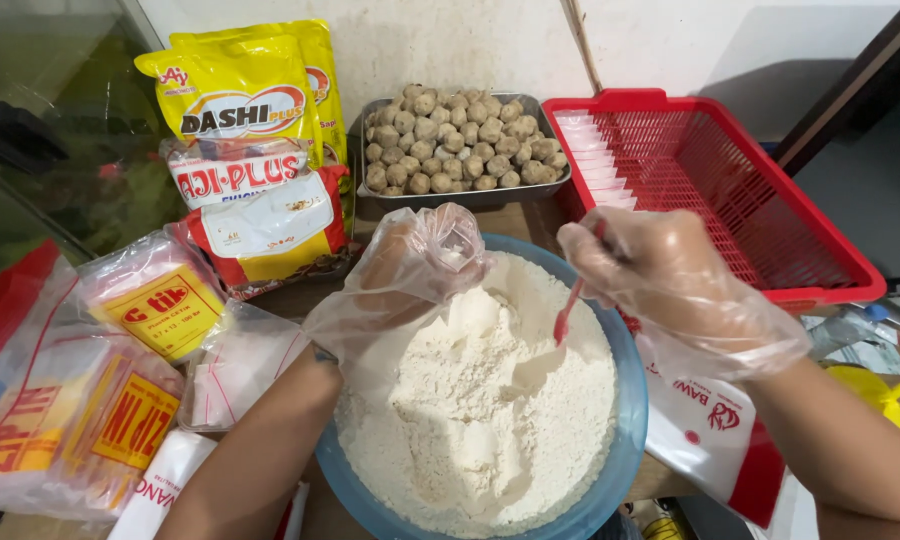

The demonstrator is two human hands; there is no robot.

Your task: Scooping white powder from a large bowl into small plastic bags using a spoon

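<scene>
Right hand (670,285), in a loose clear plastic glove, is closed around the upper end of a red spoon (570,305). Spoon hangs below and left of the fist; its long axis runs steeply down and slightly left, bowl end pointing into the white flour (480,410), tip touching the heap near the far right side. Flour fills a blue bowl (625,440) at near centre. Left hand (410,265), also gloved, rests at the bowl's far left edge, fingers curled; whether it grips anything cannot be told. Far centre: metal tray of pale meatballs (455,140). Far right: red plastic basket (720,180). Left: yellow seasoning packets (250,95) and bags of zip pouches (80,400).
</scene>
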